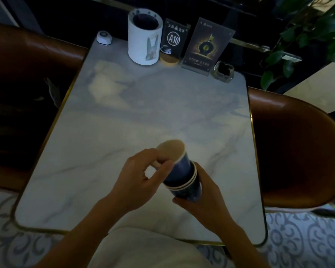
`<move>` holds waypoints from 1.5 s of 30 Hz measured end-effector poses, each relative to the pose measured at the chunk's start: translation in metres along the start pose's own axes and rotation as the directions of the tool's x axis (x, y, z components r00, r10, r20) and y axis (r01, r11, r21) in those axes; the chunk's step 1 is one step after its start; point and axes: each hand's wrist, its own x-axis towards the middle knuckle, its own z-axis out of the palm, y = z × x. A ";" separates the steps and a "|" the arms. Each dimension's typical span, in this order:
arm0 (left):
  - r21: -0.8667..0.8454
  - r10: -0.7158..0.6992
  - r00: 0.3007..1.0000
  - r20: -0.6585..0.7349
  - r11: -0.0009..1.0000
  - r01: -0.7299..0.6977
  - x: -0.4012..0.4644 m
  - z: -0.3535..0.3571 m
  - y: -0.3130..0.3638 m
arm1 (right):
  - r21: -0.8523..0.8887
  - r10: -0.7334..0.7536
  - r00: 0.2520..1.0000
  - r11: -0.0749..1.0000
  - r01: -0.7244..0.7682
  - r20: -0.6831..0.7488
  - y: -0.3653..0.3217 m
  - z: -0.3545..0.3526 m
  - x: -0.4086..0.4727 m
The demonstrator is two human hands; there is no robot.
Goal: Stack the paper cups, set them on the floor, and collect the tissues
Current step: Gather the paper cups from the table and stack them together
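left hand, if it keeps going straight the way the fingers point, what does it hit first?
The top cup of the cup stack; the left hand fingers already sit at its rim. Depth is unclear, but contact looks immediate.

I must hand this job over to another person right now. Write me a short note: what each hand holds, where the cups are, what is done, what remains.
Left hand: fingers pinch the rim of the top cup.
Right hand: grips the base of the nested blue cup stack, held tilted above the marble table.
Done: the cups are nested; the top one is not pushed fully in.
Left: seat the top cup, set the stack on the floor, collect the tissues. No loose tissues are visible on the table.
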 end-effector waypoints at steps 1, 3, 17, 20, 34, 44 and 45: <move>-0.006 0.005 1.000 0.006 1.000 -0.005 -0.001 0.001 0.001 | 0.032 -0.117 0.993 0.993 0.116 0.024 -0.007 0.000 -0.005; -0.008 -0.001 1.000 0.002 1.000 0.001 -0.002 0.001 0.003 | 0.089 -0.370 0.886 0.909 0.407 -0.278 -0.017 -0.007 -0.021; 0.038 -0.056 0.990 0.132 0.998 0.051 -0.010 0.012 -0.002 | 0.101 -0.480 0.785 0.826 0.555 -0.392 -0.003 -0.003 -0.034; 0.032 -0.080 0.984 0.158 0.997 0.076 -0.015 0.017 -0.005 | 0.096 -0.492 0.777 0.818 0.567 -0.393 -0.001 0.000 -0.035; 0.035 -0.167 0.929 0.329 0.986 0.164 -0.029 0.033 -0.005 | 0.119 -0.527 0.772 0.794 0.597 -0.354 -0.006 0.001 -0.045; 0.018 -0.143 0.925 0.352 0.989 0.147 -0.032 0.026 -0.003 | 0.171 -0.538 0.780 0.777 0.606 -0.319 -0.003 0.004 -0.049; -0.015 -0.155 0.924 0.350 0.985 0.171 -0.034 0.027 -0.004 | 0.194 -0.536 0.785 0.773 0.605 -0.312 -0.003 0.004 -0.050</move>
